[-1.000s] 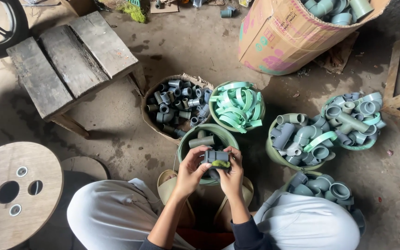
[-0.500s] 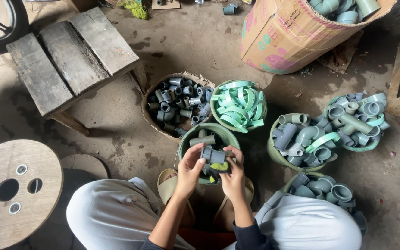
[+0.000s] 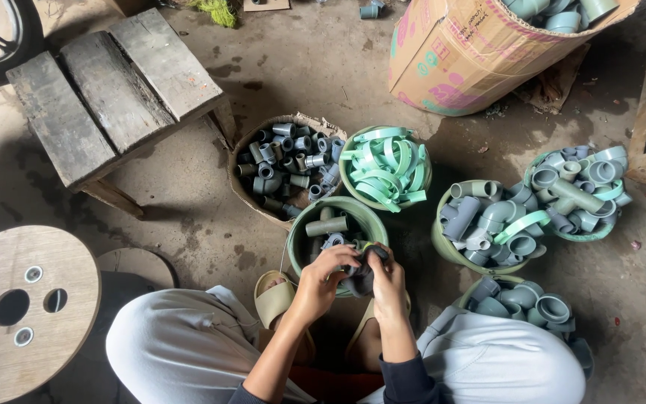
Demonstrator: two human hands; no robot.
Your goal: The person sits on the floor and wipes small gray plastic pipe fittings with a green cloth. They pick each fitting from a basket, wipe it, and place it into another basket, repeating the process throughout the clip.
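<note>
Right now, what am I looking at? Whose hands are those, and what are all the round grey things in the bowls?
The picture comes from a camera worn on a person's head, looking down at their own lap and hands. The person sits low on a concrete floor. The left hand and right hand together hold a small bundle of grey plastic pipe fittings over a green bowl. Around it stand more tubs of pipe fittings, a bowl of pale green strips, a wooden stool and a cardboard box.
</note>
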